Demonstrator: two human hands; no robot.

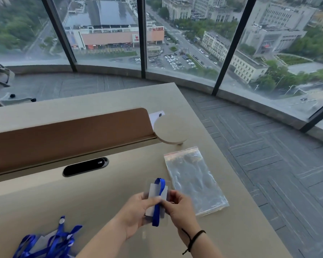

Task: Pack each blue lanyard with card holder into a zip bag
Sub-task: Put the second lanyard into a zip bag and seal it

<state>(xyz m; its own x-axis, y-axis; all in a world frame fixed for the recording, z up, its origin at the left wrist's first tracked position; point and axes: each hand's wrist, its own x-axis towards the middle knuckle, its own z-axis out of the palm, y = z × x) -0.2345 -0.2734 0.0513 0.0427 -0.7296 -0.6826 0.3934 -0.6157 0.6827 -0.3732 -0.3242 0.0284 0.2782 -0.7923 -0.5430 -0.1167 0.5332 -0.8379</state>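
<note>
Beige desk (pixel 45 198) filled the lower half of the frame, with grey carpet (pixel 268 146) to its right and tall windows (pixel 104 30) over a city street across the top.

Nearest you, at the lower left edge, a heap of blue lanyards (pixel 50 243) with their holders lay on the desk, well apart from your hands. At lower centre your left hand (pixel 136 213) held a clear card holder (pixel 157 200) from its left side, thumb curled over the front and fingers behind it. A blue lanyard (pixel 158 203) was wound lengthwise over that holder, its loop sticking out above the top edge. Your right hand (pixel 179 209) met it from the right, thumb and forefinger pinching at the strap near the middle of the holder; exactly how much of the strap they gripped was blurred. A dark cord bracelet (pixel 194 239) sat on your right wrist.

Just right of the hands, a stack of zip bags (pixel 192 181) lay flat on the desk, red-striped seal at the far end. Beyond it stood a round disc (pixel 171 128) at the end of a brown divider (pixel 67 138), with an oval black cable port (pixel 85 166) left of the bags. At the upper left edge part of an office chair (pixel 0 81) showed.
</note>
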